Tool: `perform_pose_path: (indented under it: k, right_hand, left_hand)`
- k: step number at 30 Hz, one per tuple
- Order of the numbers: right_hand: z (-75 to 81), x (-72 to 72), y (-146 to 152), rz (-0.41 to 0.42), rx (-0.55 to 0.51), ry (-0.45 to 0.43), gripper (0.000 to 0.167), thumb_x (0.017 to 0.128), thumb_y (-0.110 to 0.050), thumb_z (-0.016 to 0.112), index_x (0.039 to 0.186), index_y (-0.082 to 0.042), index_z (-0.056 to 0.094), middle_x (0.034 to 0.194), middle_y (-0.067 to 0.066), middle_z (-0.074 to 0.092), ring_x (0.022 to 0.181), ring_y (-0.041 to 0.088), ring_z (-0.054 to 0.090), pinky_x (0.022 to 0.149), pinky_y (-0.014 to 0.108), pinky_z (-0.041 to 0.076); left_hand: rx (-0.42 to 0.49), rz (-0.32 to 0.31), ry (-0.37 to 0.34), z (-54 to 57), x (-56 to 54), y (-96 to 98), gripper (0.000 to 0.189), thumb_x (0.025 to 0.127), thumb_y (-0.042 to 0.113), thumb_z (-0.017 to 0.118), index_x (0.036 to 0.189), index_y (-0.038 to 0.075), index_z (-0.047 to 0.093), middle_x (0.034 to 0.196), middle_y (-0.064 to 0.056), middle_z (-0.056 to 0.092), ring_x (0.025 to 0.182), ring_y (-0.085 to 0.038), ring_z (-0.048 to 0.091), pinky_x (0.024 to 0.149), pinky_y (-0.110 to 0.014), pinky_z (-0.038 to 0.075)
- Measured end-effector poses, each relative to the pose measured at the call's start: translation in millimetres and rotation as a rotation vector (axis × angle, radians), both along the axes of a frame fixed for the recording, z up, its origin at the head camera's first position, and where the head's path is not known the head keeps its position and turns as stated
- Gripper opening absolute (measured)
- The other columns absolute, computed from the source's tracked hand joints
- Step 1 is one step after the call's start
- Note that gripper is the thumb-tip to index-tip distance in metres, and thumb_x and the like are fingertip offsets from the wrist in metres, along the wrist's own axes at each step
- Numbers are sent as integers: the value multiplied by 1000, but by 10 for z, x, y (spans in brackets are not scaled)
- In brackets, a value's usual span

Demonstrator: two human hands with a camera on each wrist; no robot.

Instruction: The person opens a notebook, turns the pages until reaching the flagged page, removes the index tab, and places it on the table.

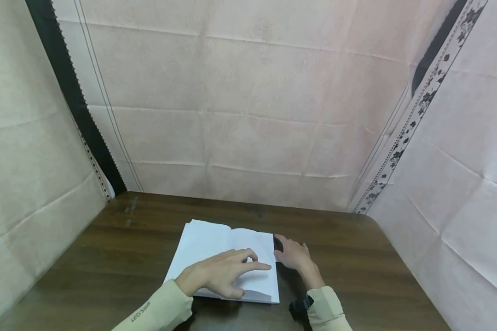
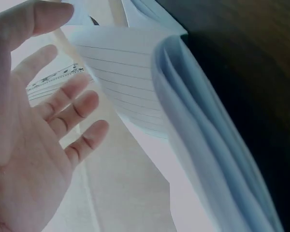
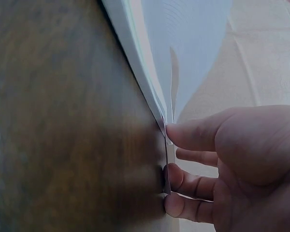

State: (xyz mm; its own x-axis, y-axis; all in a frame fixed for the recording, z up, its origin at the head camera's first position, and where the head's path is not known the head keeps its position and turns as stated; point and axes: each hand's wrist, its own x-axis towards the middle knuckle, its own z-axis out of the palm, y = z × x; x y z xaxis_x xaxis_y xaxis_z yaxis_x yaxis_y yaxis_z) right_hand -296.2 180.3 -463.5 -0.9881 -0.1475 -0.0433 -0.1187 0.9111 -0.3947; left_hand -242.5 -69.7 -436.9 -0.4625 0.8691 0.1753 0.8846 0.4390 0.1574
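Note:
An open notebook with white pages lies on the table; ruled lines show on a page in the left wrist view. Above the right-hand page hovers my left hand, its index finger stretched out and its other fingers loosely bent. Nothing is between the fingers of that left hand. At the notebook's right edge, my right hand pinches a thin edge of it between thumb and fingers. The right wrist view has the thumb against that edge. A small dark patch shows beside these fingers; what it is, I cannot tell.
The brown wooden table extends around the notebook. Pale cloth sheets hang behind it and at both sides. A dark band runs down the left corner and a floral border down the right. A black watch-like device sits at the right wrist.

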Motion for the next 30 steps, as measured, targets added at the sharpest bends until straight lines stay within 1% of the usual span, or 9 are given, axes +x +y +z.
perform_pose_path:
  k: [6, 12, 15, 18, 21, 23, 25, 28, 30]
  right_hand:
    - [-9, 0, -14, -4, 11, -16, 56, 95, -26, 67, 146, -9, 50, 137, 21, 58, 130, 44, 49, 108, 74, 17]
    - [-3, -3, -21, -9, 0, -10, 56, 95, -26, 67, 146, -9, 51, 136, 20, 60, 130, 44, 50, 108, 73, 17]
    - [-1, -6, -20, -5, -3, -4, 56, 95, -26, 68, 145, -9, 51, 136, 20, 59, 130, 44, 50, 107, 74, 18]
    - [-9, -9, -13, -3, -3, -8, 56, 95, -26, 67, 146, -9, 51, 136, 20, 59, 130, 44, 50, 107, 74, 17]
    - [-11, -17, -14, -3, -2, -8, 56, 95, -26, 67, 146, -9, 51, 136, 20, 60, 130, 45, 50, 107, 74, 17]
    - [-4, -19, -17, -7, 3, -5, 56, 95, -27, 67, 146, -9, 51, 136, 20, 59, 130, 44, 50, 107, 74, 17]
    - [4, -18, -20, -4, 4, 2, 56, 95, -27, 68, 145, -9, 51, 136, 20, 59, 129, 44, 50, 107, 74, 18]
    - [16, -8, -21, 4, 9, 8, 58, 94, -30, 68, 145, -9, 51, 137, 20, 59, 129, 44, 50, 107, 74, 18]
    - [23, 1, -20, 13, 10, 7, 60, 93, -33, 69, 146, -10, 51, 137, 20, 58, 130, 44, 50, 107, 74, 18]
  left_hand:
    - [53, -8, 49, 9, 4, -5, 83, 80, 32, 73, 154, 36, 36, 124, 3, 50, 90, -5, 45, 78, -17, 39]
    - [156, -36, 121, 46, -13, -11, 81, 79, 31, 74, 152, 33, 39, 114, 7, 52, 84, -3, 43, 73, -15, 36]
    - [196, -45, 133, 60, -30, -16, 80, 79, 29, 72, 152, 31, 40, 106, 8, 53, 80, -2, 41, 71, -14, 35]
    - [228, -31, 127, 67, -45, -18, 79, 79, 24, 70, 152, 29, 41, 93, 12, 53, 76, 0, 41, 70, -15, 36]
    - [248, -13, 115, 71, -59, -22, 78, 78, 18, 69, 151, 27, 42, 81, 14, 53, 66, 2, 38, 66, -16, 35]
    - [244, -18, 87, 66, -69, -18, 76, 80, 17, 69, 151, 25, 44, 76, 13, 54, 61, 2, 35, 64, -16, 34]
    - [205, -28, 55, 53, -73, -10, 73, 83, 20, 71, 151, 25, 44, 75, 13, 55, 58, 3, 33, 62, -16, 34]
    - [105, -41, 5, 25, -63, 3, 75, 85, 32, 76, 152, 25, 42, 77, 13, 56, 61, 4, 37, 67, -17, 38]
    - [34, -34, -10, 1, -50, 8, 80, 83, 42, 79, 153, 28, 41, 80, 15, 55, 65, 5, 41, 70, -18, 40]
